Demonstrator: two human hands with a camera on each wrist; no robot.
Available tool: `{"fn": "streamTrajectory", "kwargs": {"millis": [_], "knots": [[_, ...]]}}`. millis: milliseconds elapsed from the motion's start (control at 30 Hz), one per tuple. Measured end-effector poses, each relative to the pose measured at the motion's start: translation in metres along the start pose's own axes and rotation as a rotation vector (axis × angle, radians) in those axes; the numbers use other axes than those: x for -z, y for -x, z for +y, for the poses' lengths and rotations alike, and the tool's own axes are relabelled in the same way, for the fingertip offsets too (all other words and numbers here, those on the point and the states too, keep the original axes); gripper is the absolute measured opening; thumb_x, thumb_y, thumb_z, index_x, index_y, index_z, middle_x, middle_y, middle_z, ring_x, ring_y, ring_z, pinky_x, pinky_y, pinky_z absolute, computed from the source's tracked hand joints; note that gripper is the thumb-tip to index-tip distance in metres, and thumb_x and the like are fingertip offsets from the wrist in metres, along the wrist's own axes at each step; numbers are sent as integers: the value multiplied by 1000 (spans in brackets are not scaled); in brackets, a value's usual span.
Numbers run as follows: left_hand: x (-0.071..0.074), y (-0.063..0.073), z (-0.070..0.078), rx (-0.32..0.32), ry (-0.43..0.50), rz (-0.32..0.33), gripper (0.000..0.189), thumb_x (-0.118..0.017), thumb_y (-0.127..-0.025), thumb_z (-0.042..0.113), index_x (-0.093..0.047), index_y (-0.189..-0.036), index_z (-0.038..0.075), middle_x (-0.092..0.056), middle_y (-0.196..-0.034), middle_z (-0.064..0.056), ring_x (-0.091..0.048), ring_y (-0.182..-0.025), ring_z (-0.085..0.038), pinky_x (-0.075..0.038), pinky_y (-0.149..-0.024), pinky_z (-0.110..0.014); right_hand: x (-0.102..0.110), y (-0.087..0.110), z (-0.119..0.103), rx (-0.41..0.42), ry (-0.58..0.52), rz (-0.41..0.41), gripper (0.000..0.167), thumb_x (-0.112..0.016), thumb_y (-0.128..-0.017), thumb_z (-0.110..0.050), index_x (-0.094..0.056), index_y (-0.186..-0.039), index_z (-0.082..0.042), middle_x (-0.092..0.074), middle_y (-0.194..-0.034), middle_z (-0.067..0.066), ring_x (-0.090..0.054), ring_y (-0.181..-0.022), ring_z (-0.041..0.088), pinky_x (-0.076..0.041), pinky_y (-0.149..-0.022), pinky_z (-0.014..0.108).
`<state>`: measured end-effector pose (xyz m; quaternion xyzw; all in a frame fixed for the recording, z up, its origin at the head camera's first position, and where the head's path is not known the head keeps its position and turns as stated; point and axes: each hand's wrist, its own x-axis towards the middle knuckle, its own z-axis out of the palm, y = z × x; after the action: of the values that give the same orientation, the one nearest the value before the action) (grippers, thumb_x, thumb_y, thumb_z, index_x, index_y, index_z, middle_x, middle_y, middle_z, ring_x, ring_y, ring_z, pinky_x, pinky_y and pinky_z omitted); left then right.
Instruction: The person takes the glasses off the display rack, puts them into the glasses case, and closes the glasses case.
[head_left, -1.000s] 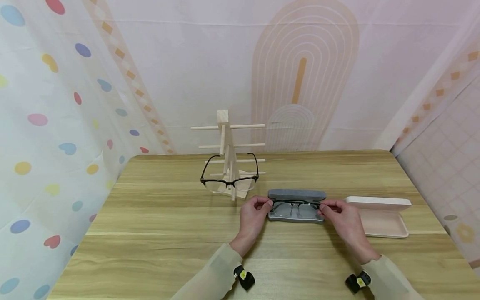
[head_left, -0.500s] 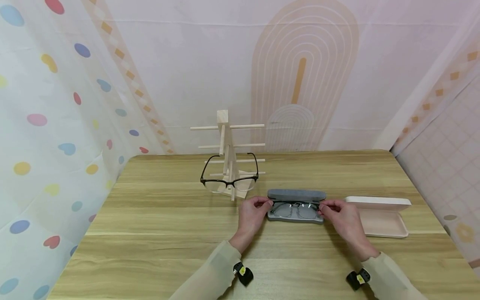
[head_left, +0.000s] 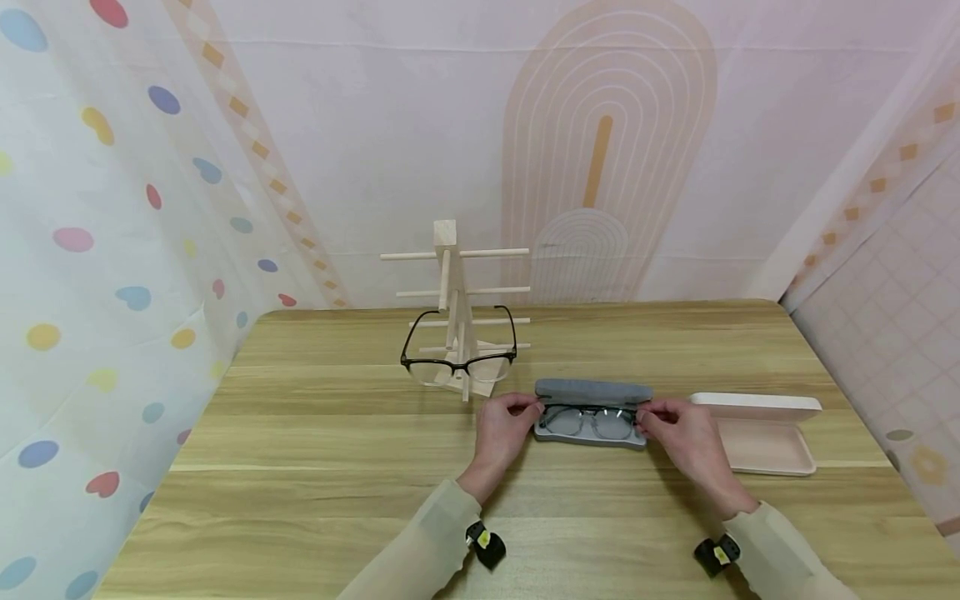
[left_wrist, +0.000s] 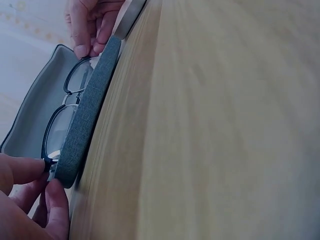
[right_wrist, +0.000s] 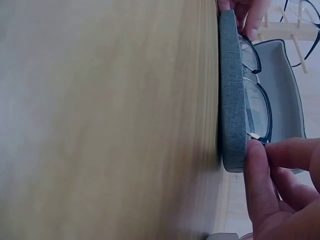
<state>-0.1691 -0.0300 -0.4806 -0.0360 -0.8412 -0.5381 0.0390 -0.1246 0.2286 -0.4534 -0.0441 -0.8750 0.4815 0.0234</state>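
A pair of black-framed eyeglasses (head_left: 590, 407) lies in the grey glasses case (head_left: 595, 390), which stands with its lid raised. My left hand (head_left: 502, 429) pinches the left end of the frame at the case's edge. At the other end, my right hand (head_left: 686, 437) pinches the frame's right corner between thumb and fingers. The right wrist view shows the lenses inside the front wall of the case, with the right hand (right_wrist: 282, 180) at the near hinge. Folded temples are hard to make out behind the lenses.
To the right, a white case (head_left: 765, 446) with a pale pink inside stands with its lid up, close to my right hand. A wooden display stand (head_left: 446, 237) at the back holds another pair of black glasses (head_left: 459, 367). All rest on a wood-grain table (head_left: 315, 467).
The glasses have sunk slightly lower into the grey case, their lenses tilting flatter toward me. Both hands have kept their grip with barely any shift.
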Motion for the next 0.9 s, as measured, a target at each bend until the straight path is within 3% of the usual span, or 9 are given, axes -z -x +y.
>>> {"fn": "streamTrajectory", "kwargs": {"millis": [300, 600, 733, 900], "knots": [[5, 0, 0, 11, -9, -43, 12, -74, -90, 11, -82, -95, 3, -78, -97, -9, -69, -87, -19, -56, -77, -34, 4, 2, -5, 6, 26, -82, 22, -59, -97, 0, -75, -108, 9, -77, -94, 14, -70, -83, 13, -56, -68, 19], [9, 3, -2, -19, -39, -73, 13, -74, -88, 9, -83, -96, 3, -78, -95, -8, -68, -87, -18, -55, -75, -31, 6, 2, -4, 9, 17, -131, 24, -57, -99, 0, -74, -110, 12, -76, -95, 15, -68, -82, 12, -56, -67, 19], [9, 5, -3, -35, -46, -79, 14, -74, -89, 9, -83, -98, 3, -78, -96, -8, -69, -89, -19, -55, -75, -31, 7, 4, -5, 21, 6, -124, 25, -56, -100, 0, -74, -112, 11, -76, -96, 15, -68, -83, 10, -56, -69, 19], [11, 9, 0, 1, 2, -90, 16, -72, -91, 8, -81, -103, 2, -78, -102, -9, -70, -93, -20, -57, -81, -32, 12, 13, -6, 42, 40, -71, 25, -56, -101, -4, -74, -116, 5, -77, -102, 14, -71, -87, 14, -57, -71, 20]]}}
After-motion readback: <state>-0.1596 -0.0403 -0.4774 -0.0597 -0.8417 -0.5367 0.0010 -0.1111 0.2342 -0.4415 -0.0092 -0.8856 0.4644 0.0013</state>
